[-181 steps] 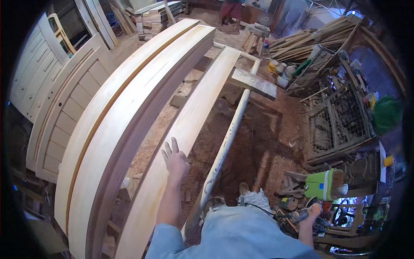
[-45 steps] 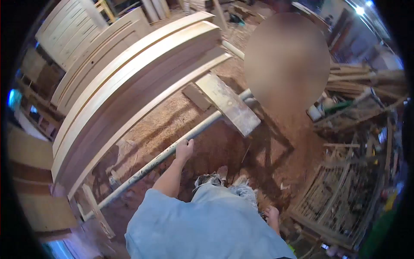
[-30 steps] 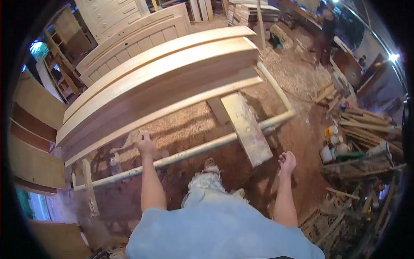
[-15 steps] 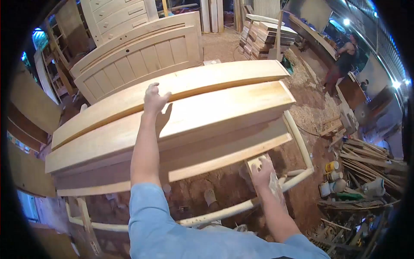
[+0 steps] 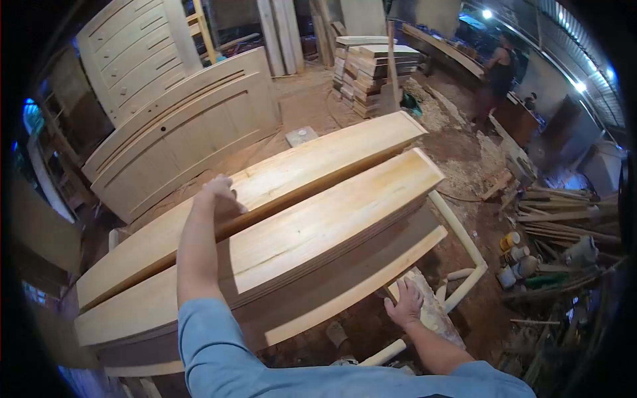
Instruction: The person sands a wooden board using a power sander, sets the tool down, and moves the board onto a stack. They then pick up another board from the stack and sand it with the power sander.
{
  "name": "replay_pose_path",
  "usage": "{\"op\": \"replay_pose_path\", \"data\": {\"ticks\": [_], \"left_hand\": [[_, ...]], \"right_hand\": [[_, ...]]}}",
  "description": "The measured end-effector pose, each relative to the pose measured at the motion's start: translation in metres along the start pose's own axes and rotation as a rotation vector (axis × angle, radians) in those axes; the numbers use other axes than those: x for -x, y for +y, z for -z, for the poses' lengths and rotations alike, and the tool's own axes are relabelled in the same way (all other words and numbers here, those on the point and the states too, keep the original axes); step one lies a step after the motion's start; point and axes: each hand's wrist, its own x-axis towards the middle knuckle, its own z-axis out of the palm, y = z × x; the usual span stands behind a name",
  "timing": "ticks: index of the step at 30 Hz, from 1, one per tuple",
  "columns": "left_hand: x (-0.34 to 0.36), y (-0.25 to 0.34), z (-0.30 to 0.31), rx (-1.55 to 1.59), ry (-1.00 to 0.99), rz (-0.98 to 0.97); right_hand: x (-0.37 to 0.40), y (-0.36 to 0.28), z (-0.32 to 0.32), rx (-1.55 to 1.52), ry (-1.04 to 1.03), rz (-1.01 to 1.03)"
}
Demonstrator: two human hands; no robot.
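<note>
Two long, curved, pale wooden pieces lie side by side across the middle, a far one (image 5: 318,159) and a near one (image 5: 332,222), with a narrow gap between them. My left hand (image 5: 219,194) lies over the top of the far piece, its fingers bent and thumb apart. Below the near piece shows a lower curved wooden board (image 5: 371,285). By that board's front edge, my right hand (image 5: 407,302) rests with spread fingers at a rough, dusty plank (image 5: 434,312). A pale rounded frame (image 5: 468,249) supports the pieces.
A curved wooden panel (image 5: 186,136) stands beyond, before a drawer front (image 5: 136,56). Stacked boards (image 5: 371,76) are at the back. A person (image 5: 499,73) stands by a long bench (image 5: 441,50). Scrap wood (image 5: 564,215) and containers (image 5: 514,255) lie at right.
The view has turned and shifted. My left hand has come down from above the pieces onto the far one. My right hand's fingers have spread at the dusty plank.
</note>
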Motion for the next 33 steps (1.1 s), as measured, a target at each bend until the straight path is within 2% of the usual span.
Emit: {"op": "replay_pose_path", "data": {"ticks": [3, 5, 7, 9, 11, 13, 15, 18, 20, 21, 23, 25, 29, 30, 31, 32, 33], "left_hand": [[0.011, 0.002, -0.007, -0.034, 0.127, 0.018], [0.004, -0.009, -0.030, -0.029, 0.294, -0.046], [0.030, -0.004, -0.041, -0.031, 0.480, -0.097], [0.051, -0.001, -0.048, -0.033, 0.635, -0.145], [0.057, -0.003, -0.062, -0.013, 0.769, -0.166], [0.064, -0.007, -0.066, 0.006, 0.832, -0.140], [0.064, -0.005, -0.067, 0.039, 0.814, -0.166], [0.054, -0.007, -0.063, 0.028, 0.798, -0.157], [0.050, -0.011, -0.049, 0.020, 0.778, -0.143], [0.048, -0.012, -0.042, 0.027, 0.765, -0.131], [0.046, -0.014, -0.030, 0.040, 0.749, -0.111], [0.046, -0.011, -0.017, 0.030, 0.639, -0.118], [0.035, -0.013, -0.028, 0.246, 0.634, -0.066], [0.034, -0.016, -0.027, 0.274, 0.638, -0.111], [0.034, -0.020, -0.027, 0.308, 0.644, -0.146], [0.038, -0.029, -0.026, 0.329, 0.642, -0.104], [0.043, -0.037, -0.024, 0.300, 0.629, -0.126]], "right_hand": [[-0.011, 0.002, 0.000, -0.035, 0.031, 0.033], [-0.025, 0.012, -0.002, -0.347, 0.101, -0.139], [-0.063, -0.031, 0.043, -0.729, 0.274, -0.409], [-0.121, -0.051, 0.051, -0.723, 0.516, -0.056], [-0.183, -0.096, 0.082, -0.814, 0.484, 0.189], [-0.225, -0.147, 0.119, -0.716, 0.480, 0.358], [-0.261, -0.186, 0.145, -0.580, 0.474, 0.564], [-0.308, -0.214, 0.148, -0.487, 0.453, 0.615], [-0.331, -0.232, 0.153, -0.310, 0.256, 0.612], [-0.341, -0.238, 0.155, -0.314, 0.260, 0.614], [-0.359, -0.251, 0.155, -0.165, 0.103, 0.598], [-0.381, -0.262, 0.146, -0.088, 0.055, 0.597], [-0.409, -0.276, 0.124, 0.114, -0.058, 0.610], [-0.413, -0.274, 0.119, 0.079, -0.041, 0.636], [-0.420, -0.270, 0.119, 0.082, -0.179, 0.637], [-0.424, -0.272, 0.122, 0.094, -0.319, 0.642], [-0.418, -0.276, 0.132, 0.066, -0.301, 0.643]]}}
